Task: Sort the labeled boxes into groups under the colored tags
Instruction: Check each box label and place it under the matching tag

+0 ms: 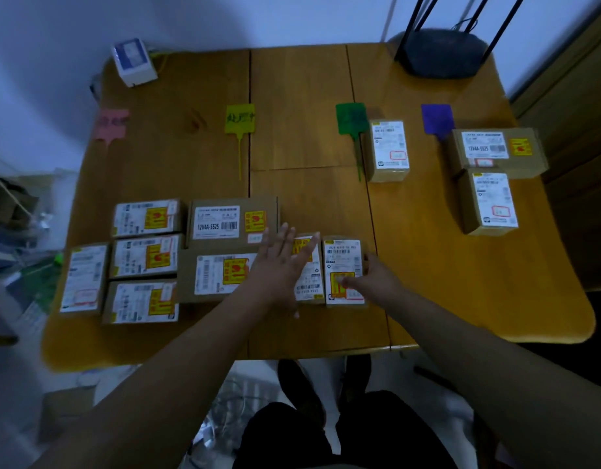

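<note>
Fingers point(285, 236) of the left hand point(278, 265) spread flat, half hiding one box point(309, 282); right hand point(377, 279) grips the neighbouring box point(343, 262), its fingertips hidden.

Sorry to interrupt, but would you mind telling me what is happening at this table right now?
A person is sorting labeled boxes under colored tags. The right hand grips a small box at the table's near edge, while the left hand hovers open over its neighbor. One box sits by the green tag, two by the purple tag. Nothing lies under the pink tag or the yellow tag; most boxes wait in an unsorted cluster.
</note>
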`<state>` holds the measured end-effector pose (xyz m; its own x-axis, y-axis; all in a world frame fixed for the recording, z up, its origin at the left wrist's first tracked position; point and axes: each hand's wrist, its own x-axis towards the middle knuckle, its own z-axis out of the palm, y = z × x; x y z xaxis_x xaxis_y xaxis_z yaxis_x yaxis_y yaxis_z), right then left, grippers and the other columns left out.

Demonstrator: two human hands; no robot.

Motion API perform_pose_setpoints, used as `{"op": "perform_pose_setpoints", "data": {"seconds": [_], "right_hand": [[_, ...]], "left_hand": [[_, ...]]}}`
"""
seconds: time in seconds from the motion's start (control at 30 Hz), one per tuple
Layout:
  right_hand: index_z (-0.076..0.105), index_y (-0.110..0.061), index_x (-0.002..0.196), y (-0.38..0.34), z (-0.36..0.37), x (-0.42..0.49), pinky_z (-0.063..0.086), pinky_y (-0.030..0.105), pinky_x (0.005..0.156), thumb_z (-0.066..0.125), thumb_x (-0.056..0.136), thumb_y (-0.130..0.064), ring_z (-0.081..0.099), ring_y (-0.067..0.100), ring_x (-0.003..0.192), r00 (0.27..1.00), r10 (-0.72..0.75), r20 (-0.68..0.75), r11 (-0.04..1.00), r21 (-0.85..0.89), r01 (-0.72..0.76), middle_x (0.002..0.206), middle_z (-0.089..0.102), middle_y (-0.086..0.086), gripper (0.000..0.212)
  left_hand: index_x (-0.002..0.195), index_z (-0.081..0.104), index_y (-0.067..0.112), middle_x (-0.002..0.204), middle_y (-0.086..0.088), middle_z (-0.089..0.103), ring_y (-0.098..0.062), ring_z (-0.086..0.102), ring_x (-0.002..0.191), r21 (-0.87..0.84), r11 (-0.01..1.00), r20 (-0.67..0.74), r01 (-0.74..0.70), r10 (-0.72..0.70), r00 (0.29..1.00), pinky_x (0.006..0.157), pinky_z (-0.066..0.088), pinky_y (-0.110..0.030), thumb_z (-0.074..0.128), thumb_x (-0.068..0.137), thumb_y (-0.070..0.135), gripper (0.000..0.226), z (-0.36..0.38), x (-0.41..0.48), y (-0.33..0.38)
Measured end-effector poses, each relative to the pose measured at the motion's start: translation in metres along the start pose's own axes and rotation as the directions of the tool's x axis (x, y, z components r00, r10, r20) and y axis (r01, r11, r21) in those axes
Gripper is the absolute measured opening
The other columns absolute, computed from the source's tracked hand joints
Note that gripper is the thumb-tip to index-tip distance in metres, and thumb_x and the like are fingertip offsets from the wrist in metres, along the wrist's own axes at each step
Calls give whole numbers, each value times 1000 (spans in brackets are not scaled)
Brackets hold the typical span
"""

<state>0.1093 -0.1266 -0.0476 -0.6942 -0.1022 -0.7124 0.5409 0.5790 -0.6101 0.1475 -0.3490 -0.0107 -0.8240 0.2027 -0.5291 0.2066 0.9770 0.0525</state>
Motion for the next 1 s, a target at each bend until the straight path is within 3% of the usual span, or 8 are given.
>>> {"op": "perform_pose_setpoints", "data": {"seconds": [0.13,0.27,0.4,0.5,0.63,0.77,0.87,1.0], "right_hand": [[39,-20,155,0,-4,0,55,35,81,85,89,-30,66,20,100,999,-33,7,984,178,31,140,64,5,81],[39,-28,155,-19,-30,-9,61,38,68,89,84,-26,72,20,97,999,-42,7,929,368,37,125,68,3,87],[47,-18,151,-60,-62,-23,65,54,85,89,82,-18,77,33,107,984,-166,57,847,519,113,128,74,9,81],[58,-12,142,-102,-83,-39,66,53,84,83,87,-10,77,35,109,946,-306,105,804,561,198,127,77,13,61],[61,-14,136,-152,-102,-66,66,53,84,85,85,-12,77,37,111,900,-425,91,778,546,312,125,77,14,57],[61,-16,134,-188,-109,-89,66,49,81,87,82,-17,79,33,105,869,-495,0,727,547,414,124,77,13,58],[58,-14,139,-208,-114,-103,65,49,86,80,90,-23,78,30,105,853,-514,-90,652,604,457,125,77,13,55],[57,-16,142,-224,-124,-119,64,45,89,72,97,-23,75,32,115,846,-526,-90,576,694,432,125,77,12,48]], "left_hand": [[156,-30,34,168,-26,-2,-40,-14,156,-91,995,-116,-26,15,993,122,-10,-61,84,54,72,158,5,2,1],[158,-17,46,163,-16,2,-30,-15,153,-375,926,-241,-55,-40,970,120,-14,-55,82,47,80,153,-9,-9,0],[154,-6,62,155,4,4,-37,2,151,-637,762,-368,-118,-166,915,115,17,-67,83,37,84,149,-44,-25,1],[156,6,60,149,13,6,-34,16,150,-729,641,-454,-240,-189,871,115,38,-57,95,43,65,144,-73,-36,0],[157,31,43,137,15,20,-23,36,142,-857,380,-469,-349,-292,834,104,56,-41,96,56,45,120,-105,-45,3],[157,32,38,142,4,26,-21,48,132,-928,226,-372,-298,-487,790,88,57,-20,94,71,30,106,-137,-51,-6],[160,31,32,143,-11,46,-34,60,124,-970,-87,-141,-227,-561,816,93,60,-48,90,76,15,104,-156,-62,-28],[123,68,10,125,-21,68,-36,70,110,-862,-468,22,-193,-416,909,77,64,-43,82,83,12,43,-173,-83,-48]]}}
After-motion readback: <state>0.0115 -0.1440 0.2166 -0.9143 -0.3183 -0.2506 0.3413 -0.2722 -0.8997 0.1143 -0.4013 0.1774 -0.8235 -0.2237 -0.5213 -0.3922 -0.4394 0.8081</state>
